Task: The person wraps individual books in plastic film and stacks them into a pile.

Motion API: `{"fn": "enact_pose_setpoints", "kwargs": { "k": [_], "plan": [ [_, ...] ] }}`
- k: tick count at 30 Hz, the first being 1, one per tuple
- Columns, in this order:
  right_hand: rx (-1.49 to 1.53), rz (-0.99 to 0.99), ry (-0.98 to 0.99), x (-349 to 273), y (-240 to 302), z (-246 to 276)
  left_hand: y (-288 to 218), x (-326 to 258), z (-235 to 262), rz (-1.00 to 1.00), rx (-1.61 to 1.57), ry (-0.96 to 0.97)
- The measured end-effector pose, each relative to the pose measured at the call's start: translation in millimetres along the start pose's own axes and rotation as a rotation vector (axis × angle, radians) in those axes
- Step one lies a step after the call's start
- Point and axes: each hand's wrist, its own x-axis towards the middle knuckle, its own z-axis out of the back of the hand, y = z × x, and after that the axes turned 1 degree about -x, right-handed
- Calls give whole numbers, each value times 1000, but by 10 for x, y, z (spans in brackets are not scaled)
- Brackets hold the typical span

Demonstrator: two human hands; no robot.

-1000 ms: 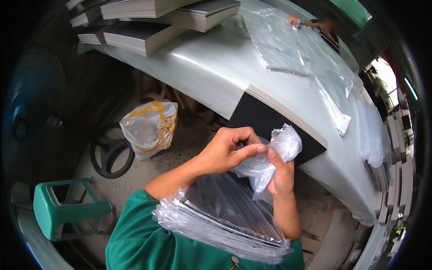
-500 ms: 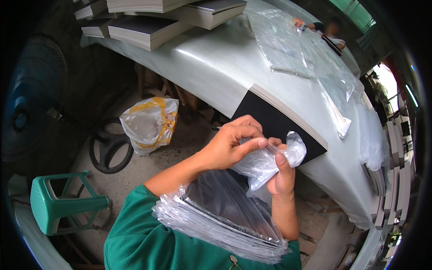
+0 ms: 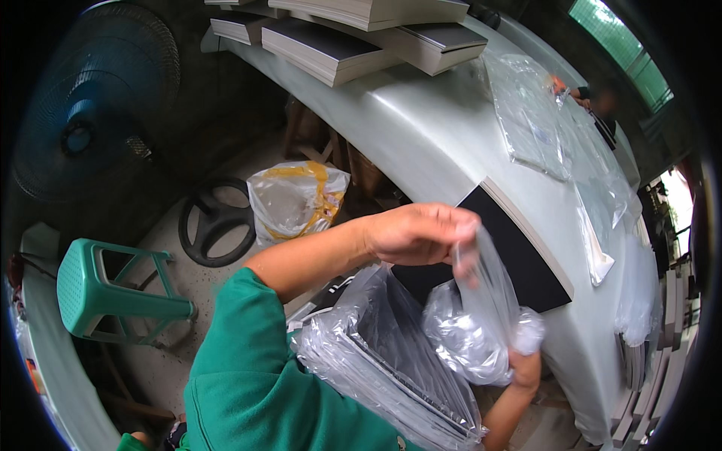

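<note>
My left hand (image 3: 417,234) is closed, its fingertips pinching one end of a thin clear plastic bag (image 3: 468,342). The plastic is drawn out in a strip down to my right hand (image 3: 525,370), which grips the crumpled bunch lower right. Some of the right fingers are hidden behind the plastic. Beyond both hands, a thick black-covered book (image 3: 519,248) lies at the table's near edge, partly covered by my left hand and the plastic. A thick sheaf of clear plastic bags (image 3: 383,376) rests against my body, below my forearms.
Thick books (image 3: 323,52) are stacked at the table's far left. Flat clear plastic (image 3: 530,113) lies on the covered table (image 3: 421,113). A green stool (image 3: 113,289), a fan (image 3: 83,120) and a white bag with yellow tape (image 3: 289,199) stand left. Another person (image 3: 602,113) is far right.
My hands have moved apart, stretching the plastic between them; my right hand is now lower. The whole view has shifted, so the table and stool appear farther right.
</note>
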Motion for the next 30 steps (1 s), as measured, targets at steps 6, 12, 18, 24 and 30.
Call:
{"fn": "enact_pose_setpoints", "kwargs": {
  "k": [6,12,18,24,30],
  "plan": [
    [737,167,-142,25,67,227,294,-123,178,711,955,549],
    [89,-36,92,-103,11,-134,184,14,490,145,-456,91],
    [1068,407,-71,13,-38,-246,518,-367,638,248,225,410],
    [-680,692,-1293,327,-59,-24,148,70,192,-42,322,-134],
    [-1342,405,-993,431,358,-184,85,199,377,-274,1759,-492]
  ]
}}
